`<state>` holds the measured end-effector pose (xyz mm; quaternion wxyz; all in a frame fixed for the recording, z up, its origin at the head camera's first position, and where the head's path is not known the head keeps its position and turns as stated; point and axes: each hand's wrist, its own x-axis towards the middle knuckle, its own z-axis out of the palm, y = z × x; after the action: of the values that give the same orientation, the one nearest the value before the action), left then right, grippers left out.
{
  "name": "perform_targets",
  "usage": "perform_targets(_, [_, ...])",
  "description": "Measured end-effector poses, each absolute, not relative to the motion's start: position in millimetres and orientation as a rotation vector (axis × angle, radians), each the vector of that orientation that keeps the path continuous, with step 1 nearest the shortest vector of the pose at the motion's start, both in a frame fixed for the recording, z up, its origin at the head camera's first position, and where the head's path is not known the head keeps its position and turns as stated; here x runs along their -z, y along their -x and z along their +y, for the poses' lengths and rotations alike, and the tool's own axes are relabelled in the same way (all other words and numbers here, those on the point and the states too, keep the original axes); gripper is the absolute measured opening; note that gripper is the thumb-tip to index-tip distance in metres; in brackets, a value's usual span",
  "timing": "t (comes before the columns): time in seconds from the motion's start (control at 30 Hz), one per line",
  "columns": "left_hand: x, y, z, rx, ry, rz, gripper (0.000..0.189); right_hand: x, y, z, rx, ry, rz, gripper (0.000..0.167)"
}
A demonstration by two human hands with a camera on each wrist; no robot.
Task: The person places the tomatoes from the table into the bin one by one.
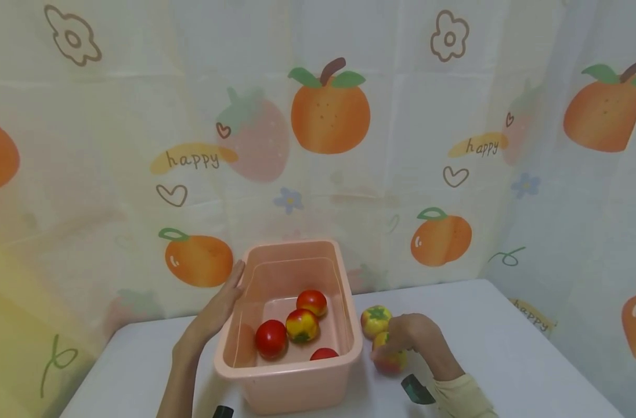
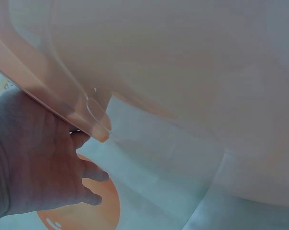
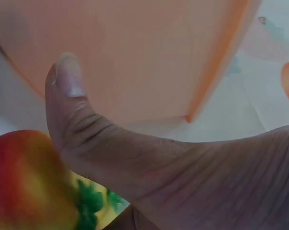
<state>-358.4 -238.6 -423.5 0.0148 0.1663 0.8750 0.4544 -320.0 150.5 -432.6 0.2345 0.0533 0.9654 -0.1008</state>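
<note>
My left hand (image 1: 221,305) rests its palm side along the left rim of a pink plastic bin (image 1: 297,383). In the left wrist view the fingers of the left hand (image 2: 44,153) extend past the rim, spread and fairly straight. To the right of the bin, my right hand (image 1: 414,337) reaches down over a red-and-yellow tomato (image 1: 390,364) on the table, thumb and fingers around it. The right wrist view shows the thumb against the side of this tomato (image 3: 25,182); the other fingers are mostly hidden. Just behind it sits a yellow-green tomato (image 1: 375,321) with a green calyx.
Inside the bin lie a large red tomato (image 1: 271,339), a red-and-yellow one (image 1: 302,325), another red one (image 1: 311,302) and a partly hidden red one (image 1: 324,353). The white table (image 1: 480,325) ends against a fruit-patterned curtain (image 1: 380,174).
</note>
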Motion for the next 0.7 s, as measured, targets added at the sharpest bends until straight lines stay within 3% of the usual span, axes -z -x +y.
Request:
perform_targets(0.17, [422, 358, -239, -1.423, -0.551, 2.722, 0.066, 436, 320, 147, 0.268, -0.189, 2.647, 0.064])
perform_targets(0.4, [423, 357, -238, -1.431, -0.526, 2.711, 0.067, 432, 318, 153, 0.339, -0.228, 2.610, 0.050])
perform_targets(0.63, [423, 356, -238, -1.424, -0.505, 2.717, 0.066, 417, 315, 171, 0.217, -0.051, 2.636, 0.100])
perform_targets(0.7, [424, 356, -238, -1.423, -0.502, 2.714, 0.066, 411, 315, 176, 0.238, -0.032, 2.642, 0.107])
